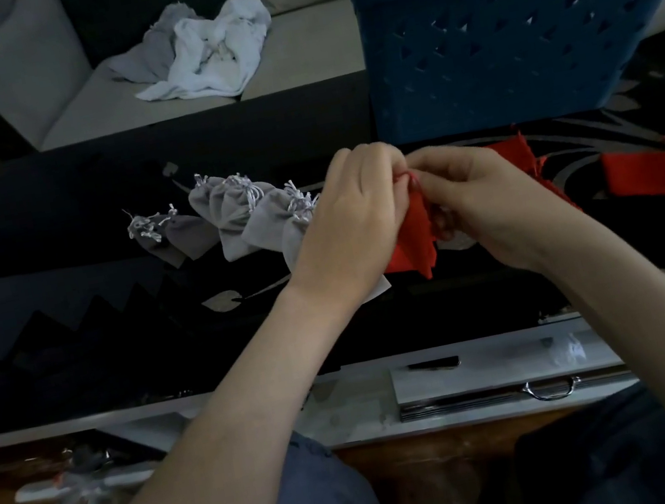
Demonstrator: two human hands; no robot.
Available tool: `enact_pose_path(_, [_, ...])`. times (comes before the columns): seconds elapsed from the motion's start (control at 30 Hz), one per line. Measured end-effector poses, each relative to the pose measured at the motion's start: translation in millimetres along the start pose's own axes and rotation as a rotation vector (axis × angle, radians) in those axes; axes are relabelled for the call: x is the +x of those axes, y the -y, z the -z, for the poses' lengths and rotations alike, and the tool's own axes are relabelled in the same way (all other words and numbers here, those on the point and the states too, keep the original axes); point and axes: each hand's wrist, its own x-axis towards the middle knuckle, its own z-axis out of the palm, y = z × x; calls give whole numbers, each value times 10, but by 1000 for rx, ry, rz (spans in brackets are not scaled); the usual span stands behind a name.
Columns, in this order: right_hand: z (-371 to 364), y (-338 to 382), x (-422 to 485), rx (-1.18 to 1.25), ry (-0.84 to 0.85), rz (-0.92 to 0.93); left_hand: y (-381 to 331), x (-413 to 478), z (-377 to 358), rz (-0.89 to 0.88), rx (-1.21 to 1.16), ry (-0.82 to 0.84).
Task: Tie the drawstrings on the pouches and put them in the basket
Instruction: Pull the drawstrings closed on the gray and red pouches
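Together, the left hand [353, 215] and right hand [485, 198] met above the bench [63, 299], curled fingers pinching the red pouch [410, 238] at its drawstring top, forearms angled inward.

You had open tabletop [127, 359] up front; basket [509, 56] walled off back right, grey pouches [236, 220] crowded left, red pouches [658, 167] right.

Both hands, left [353, 217] and right [485, 198], pinch a red pouch's [411, 242] top above the counter [106, 291], grey pouches [236, 220] left, blue basket [498, 44] behind.
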Motion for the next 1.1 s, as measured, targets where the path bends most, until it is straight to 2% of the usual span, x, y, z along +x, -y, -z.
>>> enact_pose_path(0.07, [23, 9, -13, -53, 14, 84, 2, -1, -7, 7, 9, -13])
enact_pose_path(0.2, [23, -9, -6, -220, -65, 194, 35, -16, -23, 13, 36, -11])
enact_pose_path(0.37, [-21, 4, -39, -153, -34, 260, 18, -29, -21, 101, -51, 24])
enact_pose_path(0.67, [58, -35, 35, 168, 35, 119, -11, -17, 45, -72, 36, -40])
enact_pose_path(0.9, [31, -36, 18, 198, 30, 55, 30, -24, 39, -93, 17, -2])
enact_pose_path(0.97, [39, -33, 15, 147, 24, 56, 52, -42, 36, -60, -18, 9])
enact_pose_path(1.1, [52, 2, -2, -190, -28, 121, 113, -75, 5, -21, -67, 63])
